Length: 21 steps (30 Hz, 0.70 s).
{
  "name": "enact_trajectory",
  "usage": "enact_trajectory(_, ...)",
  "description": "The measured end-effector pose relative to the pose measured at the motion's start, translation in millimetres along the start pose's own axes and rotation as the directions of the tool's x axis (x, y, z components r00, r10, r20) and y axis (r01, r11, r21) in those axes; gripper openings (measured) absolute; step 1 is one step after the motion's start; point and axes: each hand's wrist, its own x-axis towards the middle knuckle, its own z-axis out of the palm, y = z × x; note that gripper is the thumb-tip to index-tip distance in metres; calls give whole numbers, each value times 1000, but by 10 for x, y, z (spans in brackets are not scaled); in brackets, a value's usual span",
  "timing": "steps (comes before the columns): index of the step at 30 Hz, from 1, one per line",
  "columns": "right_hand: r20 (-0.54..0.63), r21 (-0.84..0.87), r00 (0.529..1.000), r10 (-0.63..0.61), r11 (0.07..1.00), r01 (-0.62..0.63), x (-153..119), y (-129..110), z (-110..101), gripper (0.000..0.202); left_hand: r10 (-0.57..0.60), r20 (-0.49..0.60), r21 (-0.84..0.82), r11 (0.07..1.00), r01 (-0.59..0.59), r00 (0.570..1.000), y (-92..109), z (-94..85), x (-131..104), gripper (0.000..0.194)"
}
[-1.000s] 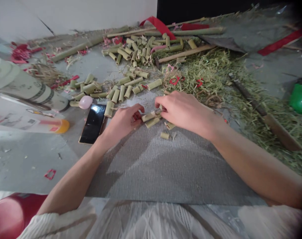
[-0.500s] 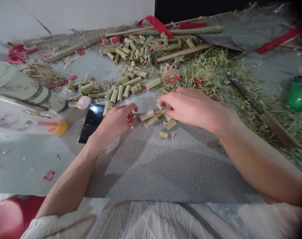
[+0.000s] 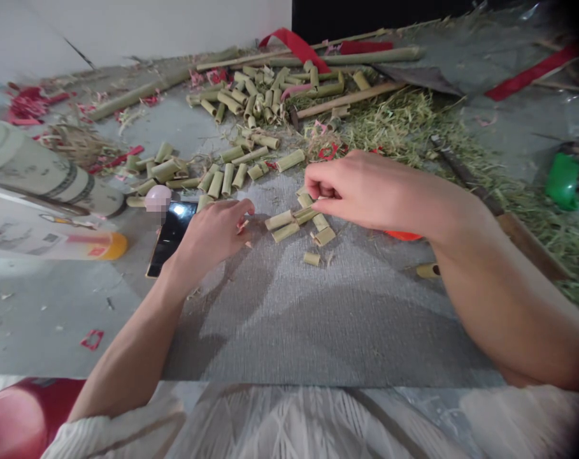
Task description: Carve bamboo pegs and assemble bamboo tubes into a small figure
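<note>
My right hand [image 3: 360, 188] is closed, fingers curled and thumb tip drawn in, just above a small cluster of split bamboo pieces [image 3: 279, 220] on the grey mat. What it pinches, if anything, is hidden. One thin bamboo strip [image 3: 306, 214] lies right below its thumb. My left hand [image 3: 217, 233] is closed too, its fingers bent inward beside the phone [image 3: 174, 233]. A pale bit shows at its fingers, too small to name. A short bamboo bit [image 3: 312, 258] lies nearer to me.
Cut bamboo pieces [image 3: 251, 95] pile up at the back, by green shavings [image 3: 394, 124]. A long-handled blade tool [image 3: 528, 245] lies at right. At left are a pale cylinder [image 3: 35, 159], a bottle with an orange cap [image 3: 112, 245] and a pink egg-shaped thing [image 3: 158, 196].
My right hand has lifted slightly up and away from the bamboo cluster. An orange-red thing and a bamboo piece now show beside its wrist and forearm. My left hand stays nearly where it was.
</note>
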Motion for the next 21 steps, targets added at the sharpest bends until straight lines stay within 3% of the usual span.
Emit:
enact_trajectory(4, 53, 11, 998, -39, 999, 38, 12, -14, -8, 14, 128, -134, 16, 992, -127, 983, 76, -8, 3, 32)
enact_trajectory(6, 66, 11, 996, -63, 998, 63, 32, -7, 7, 13, 227, -232, 12, 973, -230, 946, 178, 9, -1, 30)
enact_trajectory(9, 67, 13, 993, -96, 995, 95, 55, -2, 24, 16, 359, -258, 30, 931, -364, 897, 353, 98, -9, 19)
enact_trajectory(12, 92, 51, 989, -118, 992, 113, 54, -7, 18, 18, 361, -222, 67, 932, -355, 906, 460, 234, -4, 27)
enact_trajectory(15, 178, 98, 976, -123, 989, 107, 43, 3, 19, 15, 336, -191, 79, 942, -326, 922, 484, 325, 15, 21)
enact_trajectory(21, 348, 162, 909, -230, 970, 183, 68, 65, 113, 18, 278, -196, -25, 957, -288, 941, 482, 312, 23, 12)
